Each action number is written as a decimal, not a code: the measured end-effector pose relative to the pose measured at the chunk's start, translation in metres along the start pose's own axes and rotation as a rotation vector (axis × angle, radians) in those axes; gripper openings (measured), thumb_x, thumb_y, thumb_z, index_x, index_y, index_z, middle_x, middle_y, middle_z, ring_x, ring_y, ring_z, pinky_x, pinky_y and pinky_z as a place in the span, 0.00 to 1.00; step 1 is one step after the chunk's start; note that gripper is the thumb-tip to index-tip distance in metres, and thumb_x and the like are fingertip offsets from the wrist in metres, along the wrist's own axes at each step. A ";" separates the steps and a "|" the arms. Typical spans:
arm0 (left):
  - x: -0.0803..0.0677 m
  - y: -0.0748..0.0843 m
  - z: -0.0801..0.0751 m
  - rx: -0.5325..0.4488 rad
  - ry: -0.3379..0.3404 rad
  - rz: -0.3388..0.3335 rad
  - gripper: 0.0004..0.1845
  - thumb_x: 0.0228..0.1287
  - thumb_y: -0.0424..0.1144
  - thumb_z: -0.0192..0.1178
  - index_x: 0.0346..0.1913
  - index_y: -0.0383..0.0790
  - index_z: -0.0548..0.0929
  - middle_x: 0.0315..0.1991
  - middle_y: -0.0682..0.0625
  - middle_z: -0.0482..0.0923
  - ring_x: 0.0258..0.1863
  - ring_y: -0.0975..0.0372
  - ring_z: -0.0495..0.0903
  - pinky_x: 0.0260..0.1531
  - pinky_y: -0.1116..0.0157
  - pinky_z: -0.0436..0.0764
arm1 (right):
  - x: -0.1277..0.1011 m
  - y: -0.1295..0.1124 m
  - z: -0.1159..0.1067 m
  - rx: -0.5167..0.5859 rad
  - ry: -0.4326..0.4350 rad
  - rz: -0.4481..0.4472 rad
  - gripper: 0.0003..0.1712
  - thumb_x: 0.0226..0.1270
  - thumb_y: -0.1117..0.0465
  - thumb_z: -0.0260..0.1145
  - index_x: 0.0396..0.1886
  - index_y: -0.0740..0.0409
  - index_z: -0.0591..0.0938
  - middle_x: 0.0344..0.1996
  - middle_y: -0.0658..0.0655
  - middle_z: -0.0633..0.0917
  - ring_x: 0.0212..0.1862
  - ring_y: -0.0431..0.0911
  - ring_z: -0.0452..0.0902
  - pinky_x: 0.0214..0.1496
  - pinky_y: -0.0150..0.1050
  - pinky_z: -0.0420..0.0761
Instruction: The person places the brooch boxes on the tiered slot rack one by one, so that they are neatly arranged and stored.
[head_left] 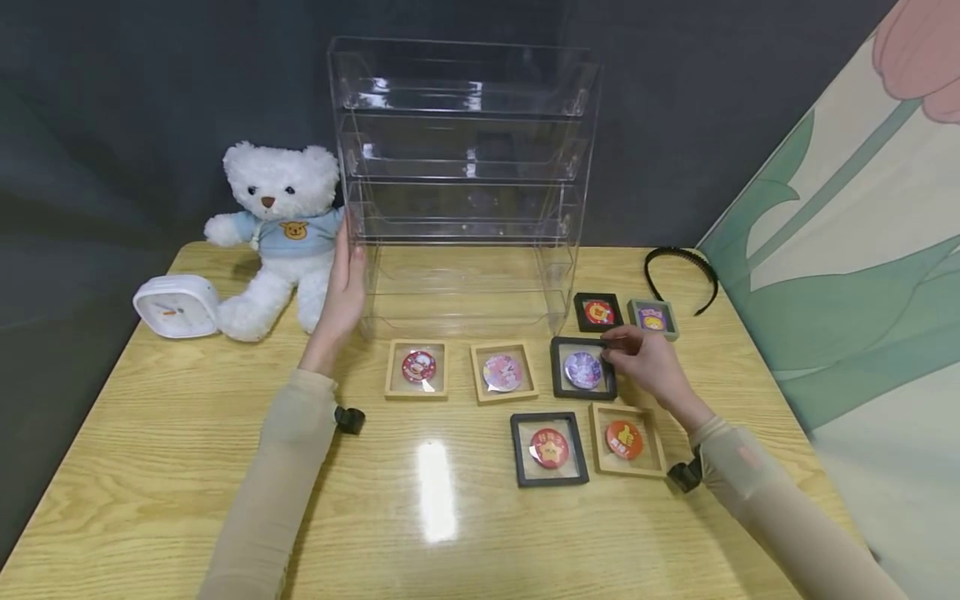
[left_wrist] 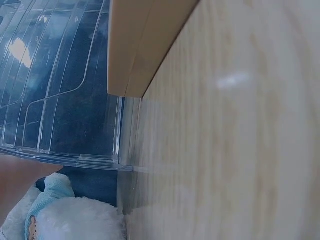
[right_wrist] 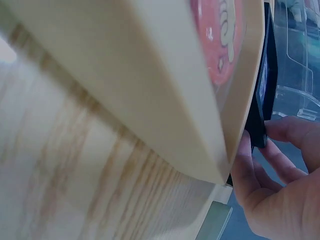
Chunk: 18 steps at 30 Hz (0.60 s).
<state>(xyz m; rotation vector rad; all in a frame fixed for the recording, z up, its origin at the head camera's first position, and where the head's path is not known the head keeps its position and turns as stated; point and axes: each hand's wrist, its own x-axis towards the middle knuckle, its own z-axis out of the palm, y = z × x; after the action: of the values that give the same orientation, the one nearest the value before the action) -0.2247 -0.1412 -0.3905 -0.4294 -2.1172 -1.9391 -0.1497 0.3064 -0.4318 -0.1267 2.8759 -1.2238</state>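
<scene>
Black frame [head_left: 583,368] at 3 o'clock: pinched by right hand [head_left: 647,362] | left hand [head_left: 343,296]: fingers flat against acrylic rack [head_left: 461,179] | risk: loose pinch could drop frame onto surface [head_left: 150,433].

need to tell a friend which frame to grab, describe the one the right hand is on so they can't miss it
Start at the clear acrylic shelf. In the row before it, the black frame is rightmost, pinched by the right hand. Its row-mates are wooden, and it alone holds a purple badge.
</scene>
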 end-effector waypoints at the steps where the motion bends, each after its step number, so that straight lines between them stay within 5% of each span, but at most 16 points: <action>1: 0.000 0.000 0.000 -0.001 0.001 -0.003 0.32 0.87 0.29 0.32 0.86 0.31 0.38 0.87 0.38 0.36 0.86 0.51 0.38 0.81 0.68 0.41 | 0.000 0.000 0.000 0.001 0.004 0.002 0.15 0.70 0.74 0.69 0.55 0.73 0.86 0.46 0.71 0.90 0.45 0.58 0.87 0.36 0.26 0.83; 18: -0.001 0.001 -0.001 -0.004 -0.006 -0.029 0.33 0.87 0.30 0.31 0.87 0.34 0.38 0.88 0.41 0.35 0.86 0.53 0.37 0.82 0.67 0.41 | -0.002 0.002 -0.003 0.073 0.028 -0.012 0.15 0.77 0.72 0.67 0.58 0.75 0.84 0.48 0.73 0.86 0.48 0.61 0.86 0.36 0.26 0.84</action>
<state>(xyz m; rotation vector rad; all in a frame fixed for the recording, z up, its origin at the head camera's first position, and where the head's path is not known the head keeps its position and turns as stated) -0.2240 -0.1420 -0.3899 -0.4079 -2.1361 -1.9604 -0.1484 0.3104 -0.4313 -0.1274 2.8533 -1.3417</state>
